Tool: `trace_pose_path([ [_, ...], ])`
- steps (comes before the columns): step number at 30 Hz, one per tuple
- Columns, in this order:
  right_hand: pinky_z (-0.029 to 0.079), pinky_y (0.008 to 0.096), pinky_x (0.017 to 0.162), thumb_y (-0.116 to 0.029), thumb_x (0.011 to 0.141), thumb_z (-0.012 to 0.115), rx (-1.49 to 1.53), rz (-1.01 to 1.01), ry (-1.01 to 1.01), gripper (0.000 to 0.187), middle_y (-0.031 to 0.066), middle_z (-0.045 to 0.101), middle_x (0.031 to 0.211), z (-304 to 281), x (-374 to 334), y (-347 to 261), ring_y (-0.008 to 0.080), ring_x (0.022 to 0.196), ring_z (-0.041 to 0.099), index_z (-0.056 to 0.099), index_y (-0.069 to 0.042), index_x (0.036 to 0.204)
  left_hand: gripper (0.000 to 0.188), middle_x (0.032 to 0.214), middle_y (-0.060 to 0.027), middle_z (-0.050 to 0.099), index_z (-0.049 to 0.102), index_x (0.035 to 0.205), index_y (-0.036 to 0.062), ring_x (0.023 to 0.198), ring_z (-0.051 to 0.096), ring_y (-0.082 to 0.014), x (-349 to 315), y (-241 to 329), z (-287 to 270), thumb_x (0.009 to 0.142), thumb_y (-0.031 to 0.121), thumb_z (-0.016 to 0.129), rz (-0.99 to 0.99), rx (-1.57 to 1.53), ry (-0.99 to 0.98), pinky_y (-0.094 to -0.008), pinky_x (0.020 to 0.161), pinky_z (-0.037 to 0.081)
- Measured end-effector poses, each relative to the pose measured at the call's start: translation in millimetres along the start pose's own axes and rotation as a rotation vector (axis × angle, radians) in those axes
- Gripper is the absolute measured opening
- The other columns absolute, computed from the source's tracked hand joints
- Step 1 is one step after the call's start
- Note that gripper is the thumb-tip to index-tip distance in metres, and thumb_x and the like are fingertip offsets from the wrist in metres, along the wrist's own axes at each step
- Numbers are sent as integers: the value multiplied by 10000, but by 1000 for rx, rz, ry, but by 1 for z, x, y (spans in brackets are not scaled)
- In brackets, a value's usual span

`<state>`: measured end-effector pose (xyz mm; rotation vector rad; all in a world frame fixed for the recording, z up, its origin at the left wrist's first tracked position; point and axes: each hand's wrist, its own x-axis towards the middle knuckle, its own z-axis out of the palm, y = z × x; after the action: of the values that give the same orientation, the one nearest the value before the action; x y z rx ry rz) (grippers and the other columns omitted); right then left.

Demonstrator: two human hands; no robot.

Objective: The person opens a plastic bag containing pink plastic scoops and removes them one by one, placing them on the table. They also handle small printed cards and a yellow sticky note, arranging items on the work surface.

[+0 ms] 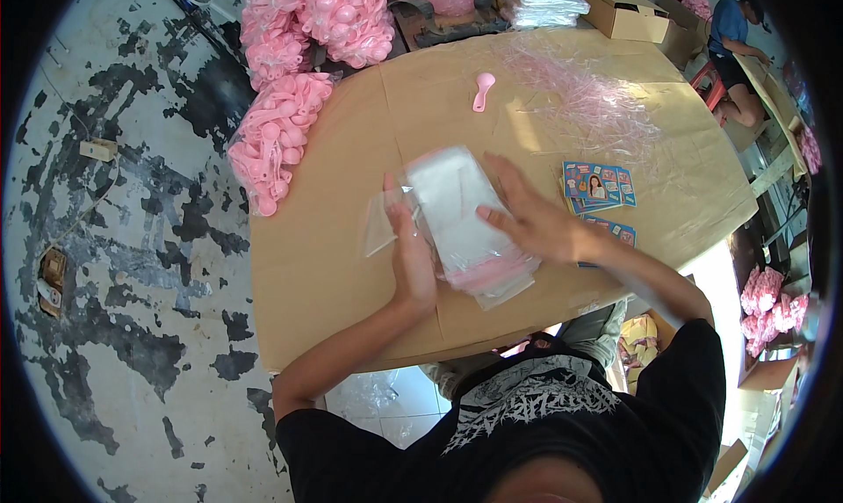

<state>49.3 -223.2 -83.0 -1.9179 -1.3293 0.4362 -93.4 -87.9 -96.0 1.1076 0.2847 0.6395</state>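
Note:
A stack of clear plastic bags [452,204] lies on the brown paper-covered table in front of me, pink showing along its near end. My left hand [411,253] stands against the stack's left side, fingers pointing away and partly behind a loose clear flap. Over the stack's right side is my right hand [536,215], its fingers spread and the thumb reaching across the top bag. Right of that hand sit piles of blue printed cards [599,185], one partly behind my forearm. A single pink plastic spoon [482,92] rests farther back.
Bags of pink spoons [281,134] lie along the table's left edge. A tangle of pinkish clear strips [588,99] spreads at the back right. Behind it are more clear bags [544,7] and a cardboard box [619,11]. Another person [736,55] sits at the far right.

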Motion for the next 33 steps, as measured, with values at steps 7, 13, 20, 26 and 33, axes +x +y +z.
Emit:
trace_pose_path([
  [7,230,409,1170,-279,1024,473,4,-66,124,608,232,257,1524,-32,-13,-15,350,1441,246,200,-18,1501,615,1606,-118,90,11,1565,143,1469,143,-235,12,-3,-7,1066,444,209,83,301,-34,-369,1196,131],
  [13,422,389,984,-141,896,634,-113,105,110,296,142,615,1165,-133,-57,19,292,1148,542,633,-35,1173,584,1488,-223,355,175,1532,67,1343,425,-313,27,37,19,1067,414,237,207,271,-188,-441,1149,316],
  [20,453,386,912,-352,738,791,-479,169,-70,467,108,630,1065,-118,-117,44,300,1040,572,674,-59,1083,516,1283,-215,553,308,1432,-17,1153,596,-340,95,30,95,1054,321,405,-150,-94,-405,-428,1037,471],
  [26,477,393,797,-276,721,822,-303,337,-24,380,121,643,886,-123,-111,49,307,891,613,694,-73,1016,428,1397,-152,514,461,1366,-1,1176,582,-257,118,1,99,1018,240,519,-246,-46,-365,-382,1016,496],
  [33,472,372,568,-209,914,660,-223,149,-49,192,140,660,749,-151,-73,19,283,583,635,668,-37,997,463,1397,-67,525,464,1373,10,1152,596,-233,129,12,93,1014,296,524,-234,-52,-313,-372,1013,496],
])
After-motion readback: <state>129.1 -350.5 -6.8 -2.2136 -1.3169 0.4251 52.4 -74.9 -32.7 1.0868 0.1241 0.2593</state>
